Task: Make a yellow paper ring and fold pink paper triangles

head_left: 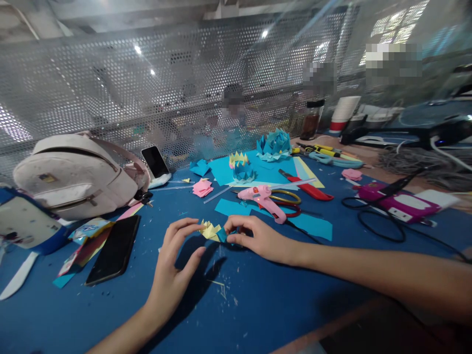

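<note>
Head view. Strip (211,231) of folded yellow and blue paper sits mid-way between the table's (265,305) near and far edges; resting or just raised, can't tell. Right hand (254,236): fingers pinched on its blue end. Left hand (177,260): thumb and forefinger well apart, forefinger at the yellow end, contact unclear. Toward far edge: yellow-and-blue ring (243,172) and fuller blue flower (276,144), both apparently assembled. Strip looks part-built; no closed ring seen, though right hand hides some. Joining seems outstanding. Glue gun (262,197) near, beside flat blue sheets (315,227).
</note>
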A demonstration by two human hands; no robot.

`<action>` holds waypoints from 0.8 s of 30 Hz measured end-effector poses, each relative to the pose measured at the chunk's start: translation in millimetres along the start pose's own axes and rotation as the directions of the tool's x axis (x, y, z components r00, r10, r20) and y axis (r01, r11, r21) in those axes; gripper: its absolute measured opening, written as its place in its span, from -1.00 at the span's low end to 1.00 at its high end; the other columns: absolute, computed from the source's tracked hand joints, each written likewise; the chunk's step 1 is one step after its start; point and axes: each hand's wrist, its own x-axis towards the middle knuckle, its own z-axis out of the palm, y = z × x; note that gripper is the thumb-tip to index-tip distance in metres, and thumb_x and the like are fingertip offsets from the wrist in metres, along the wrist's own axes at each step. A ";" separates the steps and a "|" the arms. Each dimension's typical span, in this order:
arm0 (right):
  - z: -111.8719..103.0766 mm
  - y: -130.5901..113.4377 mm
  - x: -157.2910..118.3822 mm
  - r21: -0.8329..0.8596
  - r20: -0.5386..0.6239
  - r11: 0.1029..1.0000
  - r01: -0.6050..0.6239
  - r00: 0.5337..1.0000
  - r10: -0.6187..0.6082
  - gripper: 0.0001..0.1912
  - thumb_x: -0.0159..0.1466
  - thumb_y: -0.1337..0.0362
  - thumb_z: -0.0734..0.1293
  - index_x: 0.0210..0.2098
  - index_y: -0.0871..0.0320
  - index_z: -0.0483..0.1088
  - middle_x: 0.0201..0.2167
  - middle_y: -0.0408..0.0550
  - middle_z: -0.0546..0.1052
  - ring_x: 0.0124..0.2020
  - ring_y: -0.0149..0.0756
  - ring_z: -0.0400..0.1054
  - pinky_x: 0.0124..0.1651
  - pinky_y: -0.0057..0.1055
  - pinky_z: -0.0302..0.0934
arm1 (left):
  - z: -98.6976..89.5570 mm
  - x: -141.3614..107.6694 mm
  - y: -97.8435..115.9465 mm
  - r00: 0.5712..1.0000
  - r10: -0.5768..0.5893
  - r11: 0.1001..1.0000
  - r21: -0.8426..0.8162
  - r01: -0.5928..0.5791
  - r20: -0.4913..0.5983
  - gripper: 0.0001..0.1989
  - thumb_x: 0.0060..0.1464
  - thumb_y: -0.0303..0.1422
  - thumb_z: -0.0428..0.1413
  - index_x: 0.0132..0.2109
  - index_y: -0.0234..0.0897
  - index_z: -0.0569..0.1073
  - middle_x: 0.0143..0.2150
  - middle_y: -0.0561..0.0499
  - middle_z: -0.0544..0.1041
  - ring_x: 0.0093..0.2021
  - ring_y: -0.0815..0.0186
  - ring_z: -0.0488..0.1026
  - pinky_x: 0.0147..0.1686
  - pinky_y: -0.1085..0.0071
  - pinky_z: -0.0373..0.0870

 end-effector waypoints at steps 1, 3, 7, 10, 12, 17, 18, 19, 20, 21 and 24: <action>-0.1 -0.1 0.3 0.016 0.001 1.000 -0.011 1.000 0.011 -0.84 0.29 0.21 0.36 -0.29 0.20 0.45 -0.35 -0.15 0.46 -0.47 -0.46 0.18 -0.38 -0.49 0.12 | 0.3 0.0 -0.5 1.000 0.006 1.000 0.001 -0.006 -0.002 -0.75 0.31 -0.34 0.06 0.10 -0.04 0.39 0.14 -0.05 0.35 0.19 0.17 0.33 0.15 0.21 0.30; -0.2 -0.9 0.7 0.049 0.000 0.999 -0.024 1.000 0.024 -0.80 0.25 0.17 0.41 -0.31 0.19 0.48 -0.37 -0.15 0.48 -0.46 -0.45 0.20 -0.38 -0.49 0.13 | 0.9 -0.2 -1.5 1.000 0.020 1.000 0.004 -0.020 0.000 -0.72 0.30 -0.35 0.08 0.12 -0.03 0.38 0.15 -0.04 0.35 0.19 0.17 0.33 0.16 0.21 0.30; 1.2 -3.1 0.4 0.120 0.003 0.992 -0.039 0.999 0.039 -0.73 0.16 0.10 0.49 -0.35 0.19 0.50 -0.40 -0.16 0.50 -0.44 -0.45 0.25 -0.37 -0.49 0.14 | 2.1 -1.1 -1.6 0.998 0.056 0.998 0.023 -0.057 0.015 -0.70 0.25 -0.34 0.16 0.11 -0.03 0.40 0.16 -0.05 0.34 0.19 0.14 0.32 0.13 0.20 0.31; 3.9 -3.8 -0.4 0.167 0.007 0.985 -0.045 0.999 0.044 -0.66 0.10 0.06 0.53 -0.37 0.21 0.48 -0.42 -0.16 0.50 -0.45 -0.45 0.27 -0.38 -0.50 0.16 | 2.2 -1.0 0.8 0.995 0.100 0.994 0.039 -0.101 0.021 -0.68 0.20 -0.30 0.22 0.09 -0.04 0.42 0.15 -0.06 0.36 0.17 0.12 0.33 0.11 0.19 0.30; 6.0 -4.0 -1.1 0.188 0.010 0.981 -0.041 0.999 0.040 -0.67 0.10 0.07 0.53 -0.38 0.21 0.47 -0.43 -0.15 0.51 -0.44 -0.44 0.30 -0.36 -0.51 0.17 | 1.9 -0.3 2.9 0.990 0.140 0.989 0.048 -0.141 0.031 -0.68 0.18 -0.30 0.25 0.06 -0.04 0.44 0.10 -0.04 0.42 0.12 0.14 0.36 0.09 0.19 0.28; 10.2 -5.2 -3.6 0.207 0.015 0.978 -0.019 1.000 0.016 -0.78 0.19 0.16 0.48 -0.37 0.20 0.49 -0.41 -0.15 0.53 -0.41 -0.43 0.34 -0.34 -0.50 0.19 | 0.7 3.0 6.4 0.974 0.218 0.973 0.065 -0.222 0.062 -0.79 0.16 -0.36 0.26 -0.05 -0.07 0.47 -0.14 0.06 0.55 -0.06 0.19 0.46 0.12 0.15 0.14; 10.5 -5.3 -4.0 0.207 0.012 0.978 -0.013 1.000 0.011 -0.80 0.21 0.17 0.47 -0.36 0.20 0.50 -0.40 -0.14 0.53 -0.39 -0.42 0.36 -0.33 -0.50 0.20 | 0.5 3.5 6.7 0.973 0.221 0.972 0.068 -0.225 0.062 -0.80 0.17 -0.37 0.25 -0.07 -0.08 0.47 -0.16 0.07 0.56 -0.08 0.19 0.47 0.13 0.14 0.11; 10.7 -5.4 -4.4 0.205 0.010 0.979 -0.007 1.000 0.005 -0.81 0.22 0.18 0.46 -0.35 0.19 0.50 -0.38 -0.13 0.54 -0.37 -0.41 0.37 -0.31 -0.49 0.22 | 0.5 3.9 6.9 0.973 0.222 0.972 0.070 -0.226 0.060 -0.81 0.17 -0.38 0.25 -0.08 -0.08 0.47 -0.17 0.07 0.57 -0.09 0.20 0.47 0.14 0.14 0.10; 10.7 -5.4 -4.7 0.203 0.009 0.979 -0.002 1.000 0.000 -0.82 0.22 0.19 0.46 -0.33 0.19 0.51 -0.36 -0.13 0.54 -0.34 -0.39 0.39 -0.29 -0.48 0.23 | 0.6 4.1 7.0 0.974 0.221 0.972 0.072 -0.225 0.057 -0.81 0.17 -0.38 0.24 -0.08 -0.09 0.47 -0.18 0.08 0.57 -0.10 0.20 0.47 0.14 0.13 0.09; 10.5 -5.3 -4.9 0.200 0.009 0.980 0.004 1.000 -0.006 -0.83 0.22 0.20 0.46 -0.31 0.19 0.51 -0.35 -0.12 0.55 -0.33 -0.39 0.40 -0.27 -0.47 0.24 | 0.7 4.2 6.9 0.974 0.220 0.972 0.074 -0.224 0.054 -0.81 0.17 -0.38 0.24 -0.08 -0.09 0.46 -0.18 0.08 0.57 -0.11 0.20 0.47 0.14 0.13 0.08; 9.3 -5.4 -5.0 0.186 0.009 0.982 0.016 1.000 -0.018 -0.84 0.20 0.23 0.47 -0.29 0.18 0.51 -0.32 -0.12 0.55 -0.30 -0.38 0.40 -0.25 -0.48 0.26 | 1.3 3.7 6.5 0.975 0.218 0.973 0.075 -0.221 0.036 -0.79 0.18 -0.39 0.23 -0.06 -0.10 0.44 -0.19 0.08 0.57 -0.13 0.22 0.46 0.16 0.13 0.07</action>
